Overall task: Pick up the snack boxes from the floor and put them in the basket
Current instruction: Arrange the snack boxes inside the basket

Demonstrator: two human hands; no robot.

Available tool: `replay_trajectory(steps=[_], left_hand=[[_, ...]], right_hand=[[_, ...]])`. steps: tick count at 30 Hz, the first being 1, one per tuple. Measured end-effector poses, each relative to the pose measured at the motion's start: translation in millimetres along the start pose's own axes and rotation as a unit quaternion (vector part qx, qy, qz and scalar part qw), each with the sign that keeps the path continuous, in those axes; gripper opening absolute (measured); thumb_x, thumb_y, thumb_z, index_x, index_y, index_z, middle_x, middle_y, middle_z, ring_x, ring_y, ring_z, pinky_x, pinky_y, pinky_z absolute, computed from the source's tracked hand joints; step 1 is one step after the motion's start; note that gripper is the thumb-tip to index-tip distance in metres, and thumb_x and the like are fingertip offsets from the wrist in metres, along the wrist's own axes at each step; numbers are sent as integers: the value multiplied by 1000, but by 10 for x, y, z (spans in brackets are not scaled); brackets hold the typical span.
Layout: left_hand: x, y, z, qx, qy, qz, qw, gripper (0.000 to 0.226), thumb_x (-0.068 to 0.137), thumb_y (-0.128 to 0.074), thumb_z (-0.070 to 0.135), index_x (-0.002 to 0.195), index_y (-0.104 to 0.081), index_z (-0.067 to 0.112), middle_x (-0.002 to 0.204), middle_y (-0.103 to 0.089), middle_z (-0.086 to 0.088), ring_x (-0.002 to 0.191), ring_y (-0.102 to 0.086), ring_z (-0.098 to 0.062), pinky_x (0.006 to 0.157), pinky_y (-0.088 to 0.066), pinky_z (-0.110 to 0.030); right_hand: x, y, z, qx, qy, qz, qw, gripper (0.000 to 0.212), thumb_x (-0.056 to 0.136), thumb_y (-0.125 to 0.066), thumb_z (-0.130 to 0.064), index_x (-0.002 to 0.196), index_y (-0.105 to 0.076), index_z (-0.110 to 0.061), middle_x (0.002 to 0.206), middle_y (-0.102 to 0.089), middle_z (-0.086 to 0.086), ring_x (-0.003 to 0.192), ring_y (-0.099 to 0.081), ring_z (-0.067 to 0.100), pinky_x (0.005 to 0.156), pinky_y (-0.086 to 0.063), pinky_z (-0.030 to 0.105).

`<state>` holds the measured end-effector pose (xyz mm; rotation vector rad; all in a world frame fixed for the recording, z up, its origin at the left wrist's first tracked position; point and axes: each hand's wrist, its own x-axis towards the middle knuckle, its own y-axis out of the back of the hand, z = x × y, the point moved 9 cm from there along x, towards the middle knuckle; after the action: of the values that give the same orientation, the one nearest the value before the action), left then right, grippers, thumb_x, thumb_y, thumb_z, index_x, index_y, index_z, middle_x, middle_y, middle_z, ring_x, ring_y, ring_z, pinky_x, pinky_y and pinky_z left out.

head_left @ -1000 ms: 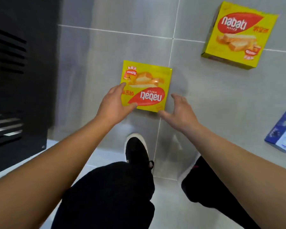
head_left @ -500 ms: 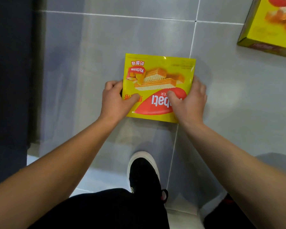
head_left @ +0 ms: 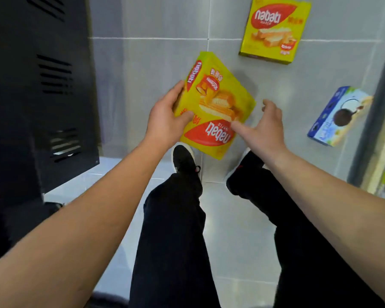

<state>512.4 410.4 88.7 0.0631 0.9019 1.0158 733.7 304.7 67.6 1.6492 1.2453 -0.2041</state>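
Note:
A yellow wafer box (head_left: 216,101) is lifted off the grey tiled floor and tilted, held by its left edge in my left hand (head_left: 167,121). My right hand (head_left: 265,130) hovers just right of the box with fingers spread, its thumb near the box's lower right face. A second yellow wafer box (head_left: 273,30) lies flat on the floor farther ahead. At the right a blue cookie box (head_left: 336,116) rests on the floor. No basket is in view.
A black cabinet with vent slots (head_left: 42,85) stands along the left. My two black shoes (head_left: 183,160) and dark trousers fill the lower middle. A dark frame edge (head_left: 373,107) runs down the right side, with blurred items beyond it.
The near yellow box was flat on the floor under both hands; now it is raised and tilted in my left hand, and my right hand has come off it. The view has risen.

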Motion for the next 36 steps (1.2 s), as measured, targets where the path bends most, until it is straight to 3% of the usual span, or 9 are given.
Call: replay_trajectory(steps=[3,6,11,14,17,22,26,31,36], left_hand=[[-632,119,909,186,-65,-58,979,74,74,-65,20,142,-40,35,124,-57,-6,116,-52,-26,100,-43,-37],[-1276,234,1768,357,-154,-92,917,68,78,-64,21,140,-41,39,122,-58,-3,113,-52,-30,96,-43,-43],[-2183,287,2847,459,-274,-124,836,75,79,-67,26,144,-31,38,130,-56,1,119,-50,-27,95,-41,-42],[-2560,272,3239,463,-334,-139,809,78,77,-68,27,144,-30,38,132,-56,3,119,-50,-27,96,-41,-43],[-2935,272,3534,452,-409,-142,780,78,71,-66,23,142,-37,35,125,-61,3,115,-50,-27,100,-37,-42],[-3146,429,3815,302,-470,-136,818,80,65,-67,27,140,-44,16,139,-50,-10,129,-45,-31,108,-36,-44],[-3463,340,3859,278,-433,-182,838,69,83,-71,31,143,-41,13,142,-47,-9,132,-41,-26,107,-32,-35],[-4001,-74,3713,249,-365,-298,846,78,84,-68,44,149,-31,19,152,-37,-5,136,-39,-24,112,-33,-42],[-4971,-599,3568,189,-328,-471,797,76,87,-69,32,149,-25,35,138,-50,3,122,-49,-10,102,-44,-37]], right_hand=[[-706,941,-465,-75,82,27,993,103,66,-81,-43,147,-29,-9,144,-36,14,133,-35,31,110,-30,40],[-1352,1724,-1001,-148,174,34,973,102,64,-80,-43,147,-29,-14,147,-35,10,133,-35,31,110,-29,40],[-2297,2327,-1506,-281,252,-23,926,89,65,-79,-52,138,-46,-13,133,-53,11,124,-48,32,103,-35,40],[-2698,2468,-1560,-263,204,-31,942,64,72,-70,-56,120,-53,-17,111,-63,8,103,-61,32,83,-49,42],[-3153,2668,-1490,-180,145,32,972,51,74,-56,-64,100,-51,-20,95,-61,3,92,-61,30,67,-45,38],[-3853,2730,-919,52,-53,181,981,39,69,-73,-52,86,-52,-24,76,-58,-5,78,-63,27,62,-46,37],[-4619,2613,-444,326,-167,260,893,26,75,-77,-41,94,-65,-27,89,-72,-3,82,-69,19,78,-56,41],[-5588,2378,35,559,-171,331,741,23,85,-74,-26,106,-69,-23,100,-75,3,87,-73,23,85,-57,48],[-6483,2128,341,685,-118,386,607,32,90,-63,-18,121,-63,-8,106,-73,12,89,-72,25,73,-60,35]])
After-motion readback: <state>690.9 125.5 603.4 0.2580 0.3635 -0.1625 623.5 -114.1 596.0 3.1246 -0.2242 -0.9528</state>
